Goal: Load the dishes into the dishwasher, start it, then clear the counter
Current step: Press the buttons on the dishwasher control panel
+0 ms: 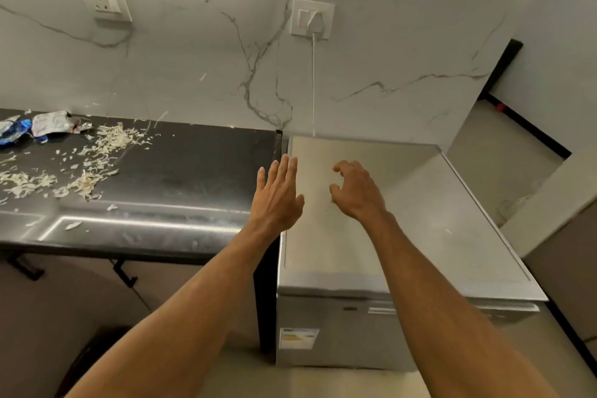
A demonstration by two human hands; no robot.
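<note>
1. White marble-veined wall (387, 58) runs behind everything, and pale floor shows to the far right.
2. Black counter (193, 178) fills the left half, with cabinet fronts and dark handles (124, 271) below it.
3. Silver dishwasher (420, 220) stands just beside the counter's right end. Its door is closed and its flat top is bare metal.
4. Two bare forearms reach forward from the bottom edge.
5. The left hand (277, 197) is held with straight fingers close together, gripping nothing, over the seam between counter and dishwasher.
6. The right hand (355, 191) is over the dishwasher top. Its fingers and thumb are loosely bent and apart, and it holds nothing. Whether either hand touches the top cannot be told.
7. Pale shredded scraps (106, 139) lie scattered over the counter's left part.
8. Crumpled wrappers (48, 124), blue and silver, lie at the back left against the wall.
9. A wall socket (311, 19) above the dishwasher holds a white plug. Its cord (313, 84) drops behind the machine.
10. A second socket (105, 1) sits further left.
11. A small label (298, 338) is stuck on the dishwasher's front.
</note>
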